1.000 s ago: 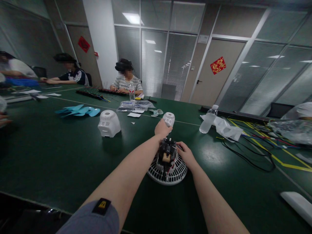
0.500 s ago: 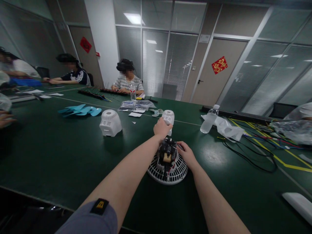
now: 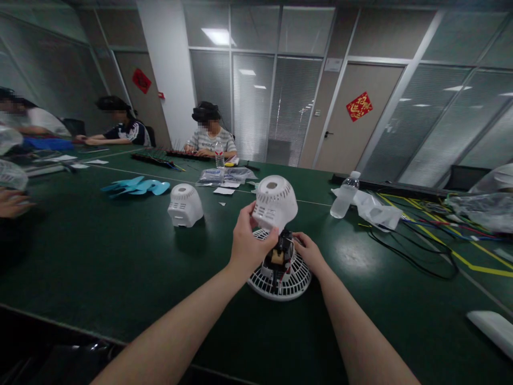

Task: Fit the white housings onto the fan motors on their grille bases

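My left hand grips a white plastic fan motor cover, fingers on its left side and thumb at its lower front. The cover is raised and tilted over a fan motor, whose black body and tan block are exposed. This motor sits on a round white fan grille lying on the table. On the motor's right side rests my right hand, fingers curled against it; their tips are partly hidden. Left of these stands a second white motor cover.
Blue fan blades lie left on the green table. A water bottle, white plastic wrapping and black cables are at right. Plastic bags lie farther back. Several people sit around the table, one hand at far left.
My left hand has lifted the motor cover from the table behind the motor and brought it nearer, above the motor. My right hand stays at the motor's side.
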`<control>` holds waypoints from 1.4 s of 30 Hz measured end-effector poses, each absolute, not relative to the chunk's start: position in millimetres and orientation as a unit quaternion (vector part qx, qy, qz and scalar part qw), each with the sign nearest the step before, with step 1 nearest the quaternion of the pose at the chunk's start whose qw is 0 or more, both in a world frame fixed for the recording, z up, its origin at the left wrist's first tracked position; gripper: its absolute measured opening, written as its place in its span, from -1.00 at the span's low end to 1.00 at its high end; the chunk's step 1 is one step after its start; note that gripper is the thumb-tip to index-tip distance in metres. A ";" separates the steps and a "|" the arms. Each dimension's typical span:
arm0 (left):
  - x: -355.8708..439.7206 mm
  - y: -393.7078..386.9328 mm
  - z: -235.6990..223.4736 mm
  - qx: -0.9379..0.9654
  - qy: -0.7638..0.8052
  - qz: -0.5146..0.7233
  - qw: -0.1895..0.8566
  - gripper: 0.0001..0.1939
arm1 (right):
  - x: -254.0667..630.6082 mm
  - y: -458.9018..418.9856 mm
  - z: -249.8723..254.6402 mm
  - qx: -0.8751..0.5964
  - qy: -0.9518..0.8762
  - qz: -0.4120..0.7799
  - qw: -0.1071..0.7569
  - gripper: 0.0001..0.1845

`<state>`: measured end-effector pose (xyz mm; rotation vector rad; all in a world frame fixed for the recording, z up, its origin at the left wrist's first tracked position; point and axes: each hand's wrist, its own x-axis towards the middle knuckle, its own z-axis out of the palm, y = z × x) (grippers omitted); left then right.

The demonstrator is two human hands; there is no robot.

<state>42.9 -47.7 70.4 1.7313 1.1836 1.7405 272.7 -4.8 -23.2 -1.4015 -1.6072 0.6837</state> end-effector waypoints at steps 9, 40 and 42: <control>42.3 -90.3 54.6 0.726 0.505 0.437 0.166 -0.32 | 275.6 -1.1 -29.7 -0.565 -0.650 0.260 0.436 -0.64; 12.6 -35.6 34.4 0.779 0.396 0.306 0.379 0.36 | 251.4 -34.8 18.8 -0.382 -0.742 0.282 0.473 0.01; 15.0 -34.8 31.3 0.768 0.413 0.317 0.373 0.31 | 250.3 -33.9 17.9 -0.396 -0.753 0.278 0.447 0.17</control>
